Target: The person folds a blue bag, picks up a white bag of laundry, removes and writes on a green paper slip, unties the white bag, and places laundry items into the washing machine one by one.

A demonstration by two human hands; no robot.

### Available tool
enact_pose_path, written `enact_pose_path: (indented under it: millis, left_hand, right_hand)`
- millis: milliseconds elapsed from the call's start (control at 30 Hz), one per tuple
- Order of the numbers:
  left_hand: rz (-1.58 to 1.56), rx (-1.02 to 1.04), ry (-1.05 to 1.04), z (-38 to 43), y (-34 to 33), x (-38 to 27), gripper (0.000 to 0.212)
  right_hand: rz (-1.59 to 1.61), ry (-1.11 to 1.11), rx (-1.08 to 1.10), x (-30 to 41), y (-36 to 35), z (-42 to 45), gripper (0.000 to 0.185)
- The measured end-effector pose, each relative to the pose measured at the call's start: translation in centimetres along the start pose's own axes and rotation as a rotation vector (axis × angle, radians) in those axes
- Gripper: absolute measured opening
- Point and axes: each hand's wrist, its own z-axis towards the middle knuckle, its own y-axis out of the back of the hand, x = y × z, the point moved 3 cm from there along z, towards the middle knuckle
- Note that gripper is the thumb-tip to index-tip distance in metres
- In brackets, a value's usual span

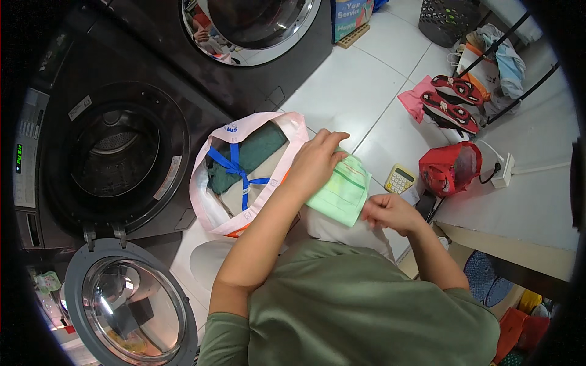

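A folded light-green cloth (344,190) with darker green stripes and some printing lies over my knee. My left hand (322,158) reaches across its upper left side, thumb and fingers at the top edge; whether they grip the fabric is hard to see. At the right edge, the curled fingers of my right hand (389,212) pinch the cloth. Left of my forearm stands a pink-and-white bag (201,183), its mouth wide, with blue straps (236,167) tied across it. Inside are a dark green folded cloth (256,153) and beige fabric (238,194).
At left is a front-load washer (114,151), its round door (128,311) swung out. A second machine (261,27) stands beyond. On the right are a yellow calculator (400,179), a red bag (448,167), red shoes (451,110), a wall socket (503,171) and a dark basket (446,20).
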Motion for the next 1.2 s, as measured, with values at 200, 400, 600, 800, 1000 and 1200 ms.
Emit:
enact_pose_path:
  millis: [200,400,600,800,1000,1200]
  left_hand:
    - [0.234,-0.093,0.139,0.3,-0.6,1.9,0.052]
    - [-0.351,0.084,0.259,-1.1,1.1,3.3,0.053]
    - [-1.109,-0.023,0.293,-2.0,2.5,-0.2,0.053]
    - [-1.191,-0.069,0.354,-3.6,3.5,-1.8,0.062]
    - [-0.792,-0.1,0.326,-5.8,4.4,-1.5,0.03]
    - [-0.382,-0.258,-0.135,-6.6,6.7,-3.5,0.014]
  right_hand:
    - [0.383,0.05,-0.267,-0.9,2.4,4.3,0.032]
    - [0.548,0.274,-0.241,3.9,1.5,4.7,0.018]
    - [0.314,0.473,-0.196,8.0,1.5,2.8,0.015]
    - [0.366,0.401,-0.146,8.6,-0.1,1.3,0.015]
    - [0.191,0.518,-0.207,9.3,-0.8,1.2,0.019]
    - [-0.156,0.55,-0.182,12.2,-1.4,-0.2,0.019]
